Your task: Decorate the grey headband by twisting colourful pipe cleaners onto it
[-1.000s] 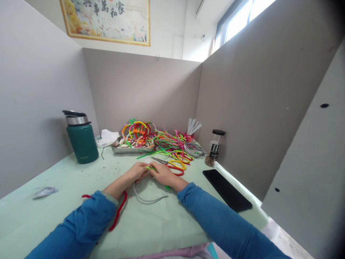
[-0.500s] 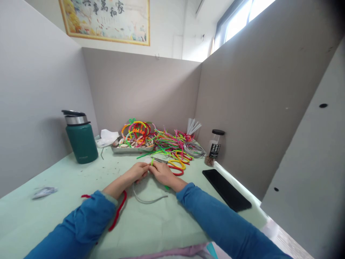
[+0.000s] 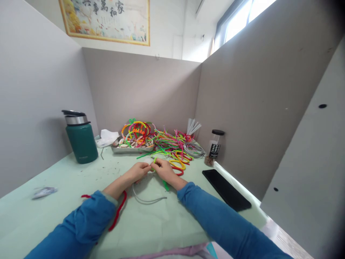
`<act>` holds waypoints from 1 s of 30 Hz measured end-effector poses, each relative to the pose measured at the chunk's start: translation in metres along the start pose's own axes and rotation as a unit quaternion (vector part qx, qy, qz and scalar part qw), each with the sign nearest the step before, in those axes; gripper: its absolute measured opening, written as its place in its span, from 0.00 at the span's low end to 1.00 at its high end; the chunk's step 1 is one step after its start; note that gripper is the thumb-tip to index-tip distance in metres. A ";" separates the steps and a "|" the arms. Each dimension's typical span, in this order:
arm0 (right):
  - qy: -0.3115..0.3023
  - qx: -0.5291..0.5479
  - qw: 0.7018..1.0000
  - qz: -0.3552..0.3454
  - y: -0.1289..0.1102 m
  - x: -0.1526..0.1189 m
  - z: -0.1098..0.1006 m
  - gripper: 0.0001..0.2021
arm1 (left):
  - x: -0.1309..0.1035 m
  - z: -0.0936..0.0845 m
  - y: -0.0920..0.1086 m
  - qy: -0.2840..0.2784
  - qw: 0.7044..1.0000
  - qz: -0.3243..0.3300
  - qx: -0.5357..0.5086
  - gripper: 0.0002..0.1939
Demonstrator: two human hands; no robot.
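Taking the spot where your fingertips meet as the clock's centre: the thin, fuzzy lime-green pipe-cleaner strip (image 3: 155, 160) is right there, betw. your two hands, its upper bit sticking up at approx. 12 o'clock. Your R hand (image 3: 165, 170), at 3 o'clock, has thumb + index narrowed on it, so the strip sits betw. those tips. Your L hand (image 3: 140, 170), at 9 o'clock, has its fingers curled in close, tips just beside the strip's lower L side; can't tell if they grip it too, as the contact is hidden.

The thin, curved grey wire (image 3: 149, 202) lies at 6 o'clock, one end running up under your L hand. A short, fuzzy bright-green piece (image 3: 165, 186) shows at approx. 5 o'clock, just below your R hand. The fuzzy dark-red strip (image 3: 118, 212) is at 7 o'clock, next to your L cuff.

Further out: shallow metal tray (image 3: 133, 150) w/ mixed bits at 11 o'clock, tangled multicoloured pipe-cleaner heap (image 3: 171, 142) at 1, tall dark-green metal bottle (image 3: 82, 144) at approx. 10, flat black slab (image 3: 226, 189) betw. 3 and 4.
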State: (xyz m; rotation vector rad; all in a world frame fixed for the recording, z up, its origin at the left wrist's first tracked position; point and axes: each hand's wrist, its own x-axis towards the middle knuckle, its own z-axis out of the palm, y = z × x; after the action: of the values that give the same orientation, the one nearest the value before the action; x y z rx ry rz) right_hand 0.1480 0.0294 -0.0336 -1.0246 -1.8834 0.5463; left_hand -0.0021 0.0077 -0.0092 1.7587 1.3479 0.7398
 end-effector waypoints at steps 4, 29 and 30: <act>0.003 0.030 0.999 0.012 0.003 0.002 0.000 0.12 | 0.000 -0.001 0.000 -0.016 1.000 0.005 0.010 0.21; -0.003 -0.018 1.000 -0.013 0.000 0.000 0.000 0.10 | 0.000 0.000 -0.001 -0.013 0.998 0.006 0.068 0.12; -0.004 -0.019 1.000 -0.015 -0.001 -0.001 0.000 0.10 | 0.000 0.000 -0.001 -0.013 0.998 0.007 0.068 0.11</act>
State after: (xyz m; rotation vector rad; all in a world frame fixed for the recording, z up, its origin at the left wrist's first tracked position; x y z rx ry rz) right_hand 0.1480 0.0285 -0.0333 -1.0171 -1.9198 0.5002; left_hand -0.0021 0.0076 -0.0100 1.8793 1.3983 0.6430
